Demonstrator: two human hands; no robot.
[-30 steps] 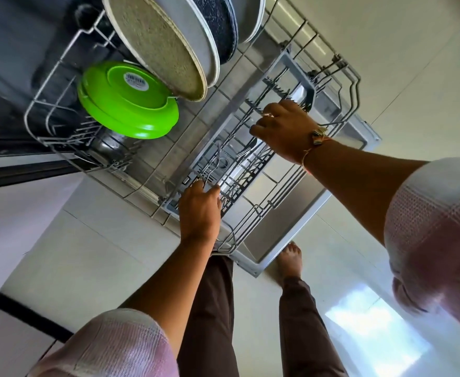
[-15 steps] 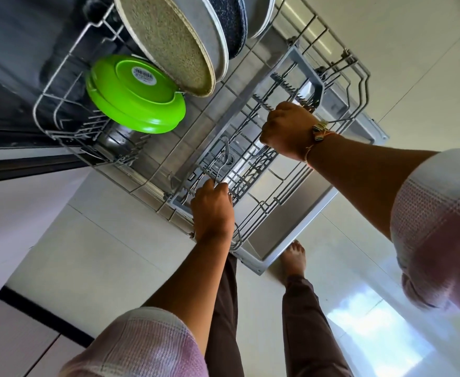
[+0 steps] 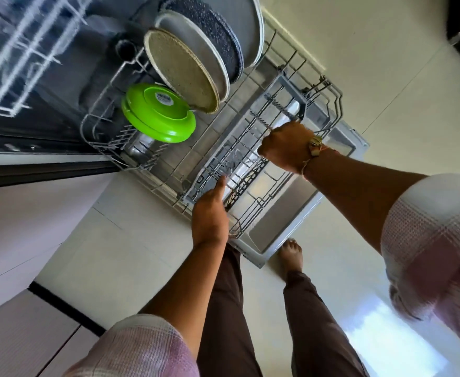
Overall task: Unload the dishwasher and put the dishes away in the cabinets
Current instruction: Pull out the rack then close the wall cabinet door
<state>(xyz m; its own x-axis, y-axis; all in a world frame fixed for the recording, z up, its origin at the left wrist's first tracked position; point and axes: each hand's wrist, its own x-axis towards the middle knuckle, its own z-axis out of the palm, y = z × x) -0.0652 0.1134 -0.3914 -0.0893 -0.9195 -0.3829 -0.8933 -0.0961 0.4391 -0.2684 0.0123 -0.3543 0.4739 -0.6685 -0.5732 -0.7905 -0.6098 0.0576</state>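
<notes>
- Lower rack (image 3: 294,91): one was present.
- Green plastic plate (image 3: 158,115): one.
- Large round items on edge: three were counted, namely one beige-bottomed pan (image 3: 180,72), one dark speckled pan (image 3: 216,34) and one grey dish (image 3: 246,20).
- Hands: two, the left hand (image 3: 209,213) and the right hand (image 3: 286,148).

A home kitchen: an open dishwasher (image 3: 275,221), its rack (image 3: 185,156) of plates (image 3: 182,69), tiled floor (image 3: 386,63), cabinet fronts (image 3: 19,336).
</notes>
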